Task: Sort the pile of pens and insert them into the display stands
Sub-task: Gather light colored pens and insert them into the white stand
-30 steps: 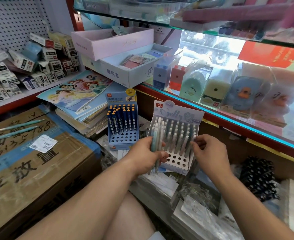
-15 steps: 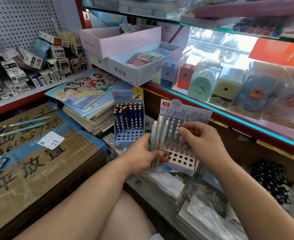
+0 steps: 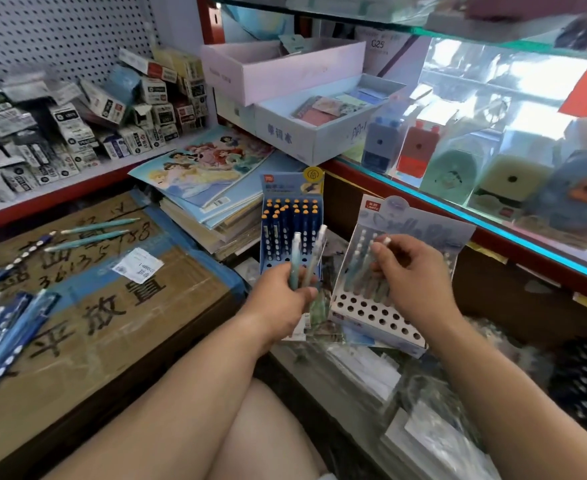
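a single wide-angle view from a camera worn on the person's head, facing forward and tilted steeply down. both bare forearms enter from the bottom edge and meet near the centre, close to the lens. there the left hand point(image 3: 278, 299) grips pastel pens point(image 3: 306, 261), and the right hand point(image 3: 413, 282) pinches a white-capped pen point(image 3: 380, 247) in front of a pale display stand point(image 3: 378, 317). a blue display stand point(image 3: 292, 202) sits just beyond. a cardboard box point(image 3: 112, 323) fills the lower left, a pegboard point(image 3: 60, 29) the upper left. a glass shelf point(image 3: 493, 228) runs along the right. straight lines bow toward the edges.
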Demonstrator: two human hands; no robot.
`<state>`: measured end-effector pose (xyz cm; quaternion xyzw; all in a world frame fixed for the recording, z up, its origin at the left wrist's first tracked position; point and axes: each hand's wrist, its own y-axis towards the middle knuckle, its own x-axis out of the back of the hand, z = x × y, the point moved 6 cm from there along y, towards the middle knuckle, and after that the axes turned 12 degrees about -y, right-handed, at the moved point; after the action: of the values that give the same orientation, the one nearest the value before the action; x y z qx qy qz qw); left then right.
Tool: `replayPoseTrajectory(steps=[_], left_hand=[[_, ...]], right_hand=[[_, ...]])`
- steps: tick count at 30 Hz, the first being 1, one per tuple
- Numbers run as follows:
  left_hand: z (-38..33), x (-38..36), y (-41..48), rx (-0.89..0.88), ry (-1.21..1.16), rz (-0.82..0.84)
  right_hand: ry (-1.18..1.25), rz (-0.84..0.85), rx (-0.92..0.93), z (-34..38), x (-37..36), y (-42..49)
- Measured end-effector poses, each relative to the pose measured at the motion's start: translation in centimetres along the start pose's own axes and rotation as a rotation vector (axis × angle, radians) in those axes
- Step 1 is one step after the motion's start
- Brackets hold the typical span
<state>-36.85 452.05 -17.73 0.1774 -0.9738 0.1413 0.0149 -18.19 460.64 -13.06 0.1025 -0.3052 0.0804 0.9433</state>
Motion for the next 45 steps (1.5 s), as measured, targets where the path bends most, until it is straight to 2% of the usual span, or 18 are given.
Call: replayPoseTrajectory(steps=[8,16,19,30,33,36,38,42,45], left_hand=[[0.6,0.0,0.5,0.017,0.008,0.025],[0.8,-0.5,0.6,0.02,0.02,0.074],[0.7,-0.7,0.5,0.023,0.0,0.088],[-0.3,-1.2,-0.3,-0.002,-0.027,0.14],[-0.5,-1.4,-0.6,-0.006,-0.04,0.173],[-1.0,-2.2,-1.2,-0.026,-0.001,0.264],[-1.2,-2.9,-1.6,-0.033,0.047,0.315],[-1.5,-3.6,-1.9,-0.035,0.059,0.313],[-1.8,-3.1,-1.7,-0.059,0.034,0.253]], right_hand=[[-0.271,-0.035,0.14,0.5,-1.7,-0.3],[-0.387,-0.061,0.209,0.2,-2.6,-0.4],[-0.398,-0.052,0.155,-0.3,-3.0,-0.2],[-0.71,0.006,0.054,-0.5,-4.2,0.8],[-0.59,0.008,0.025,-0.4,-3.0,0.4],[-0.056,0.067,-0.062,0.2,-2.0,-0.7],[0.147,0.15,-0.118,0.8,-2.0,-1.5],[0.165,0.17,-0.102,1.2,-1.1,-1.8],[0.194,-0.004,-0.062,0.7,0.7,-1.4]])
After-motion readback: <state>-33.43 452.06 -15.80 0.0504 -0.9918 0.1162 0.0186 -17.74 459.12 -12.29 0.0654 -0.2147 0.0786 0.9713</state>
